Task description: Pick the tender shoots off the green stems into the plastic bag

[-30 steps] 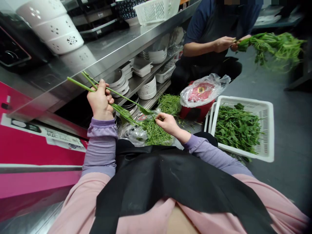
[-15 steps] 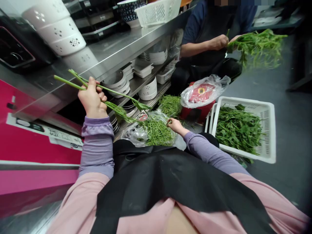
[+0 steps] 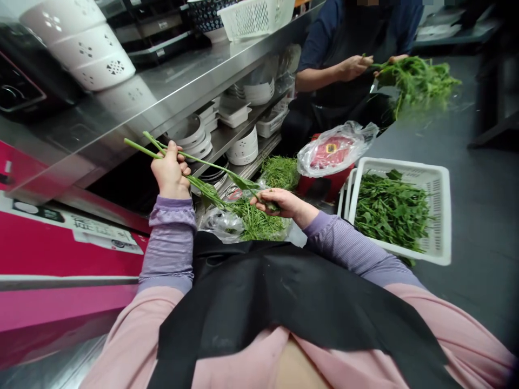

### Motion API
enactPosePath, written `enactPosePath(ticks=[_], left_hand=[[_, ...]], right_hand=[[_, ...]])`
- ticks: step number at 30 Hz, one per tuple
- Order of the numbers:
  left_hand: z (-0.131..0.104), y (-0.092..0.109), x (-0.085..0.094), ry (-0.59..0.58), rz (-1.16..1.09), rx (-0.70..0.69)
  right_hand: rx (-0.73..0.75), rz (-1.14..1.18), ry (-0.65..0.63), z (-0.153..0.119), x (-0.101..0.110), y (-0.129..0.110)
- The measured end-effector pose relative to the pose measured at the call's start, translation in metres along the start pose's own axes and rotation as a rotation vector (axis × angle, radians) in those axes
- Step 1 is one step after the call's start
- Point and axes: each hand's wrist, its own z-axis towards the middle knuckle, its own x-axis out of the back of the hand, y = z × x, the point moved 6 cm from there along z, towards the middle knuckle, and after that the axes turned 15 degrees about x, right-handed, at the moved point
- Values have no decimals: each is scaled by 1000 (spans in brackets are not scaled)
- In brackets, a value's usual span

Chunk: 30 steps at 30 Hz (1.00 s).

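Long leafy green vegetable stems (image 3: 208, 190) stretch between my two hands. My left hand (image 3: 170, 168) is closed around their thicker ends, which stick out past the thumb at the upper left. The fingers of my right hand (image 3: 279, 202) pinch the leafy end of the same stems. Under my right hand, a clear plastic bag (image 3: 221, 222) holds a heap of cut green stems (image 3: 263, 224). To the right, a white plastic basket (image 3: 444, 216) contains picked leafy greens (image 3: 391, 210).
A co-worker (image 3: 324, 70) crouches opposite, holding a bunch of greens (image 3: 421, 84). A red box (image 3: 330, 154) topped with clear plastic stands between us, beside another green heap (image 3: 279, 172). Along the left runs a steel shelf unit (image 3: 182, 89) with white bowls (image 3: 243, 146).
My right hand has moved left and taken hold of the leafy end of the stems. My left hand has shifted right and slightly down. The co-worker's bunch has dropped a little.
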Motion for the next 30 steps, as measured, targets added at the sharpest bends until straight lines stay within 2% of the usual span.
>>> enactPosePath(ticks=[3,6,8,14,16,18,20,23,25,27,29,30], left_hand=[[4,2,4,18,-13,-7],[7,7,7,18,-20,-26],[7,10,7,8,-17,-39],[3,19,10,29,-3,-80],[1,23,11,36,-1,-92],[0,25,11,32,0,-96],[-1,25,10,24,0,-87],[-1,18,6,2,3,-63],[-2,13,2,-13,7,-43],[-3,6,-2,-27,8,-29],[-5,-1,-6,-38,6,-22],[-6,-4,-8,-43,4,-21]], right_hand=[[-91,20,-24,-11,5,9],[-101,-23,74,-18,22,24],[-81,-135,136,-20,37,36],[-39,-899,365,-33,98,62],[-114,-1103,327,-38,111,71],[-206,-1259,214,-39,116,78],[-234,-1349,184,-37,117,73],[-94,-1259,329,-26,106,41],[95,-1103,329,-14,85,15],[290,-973,243,-3,57,-9],[379,-855,165,3,32,-22],[366,-773,138,5,22,-23]])
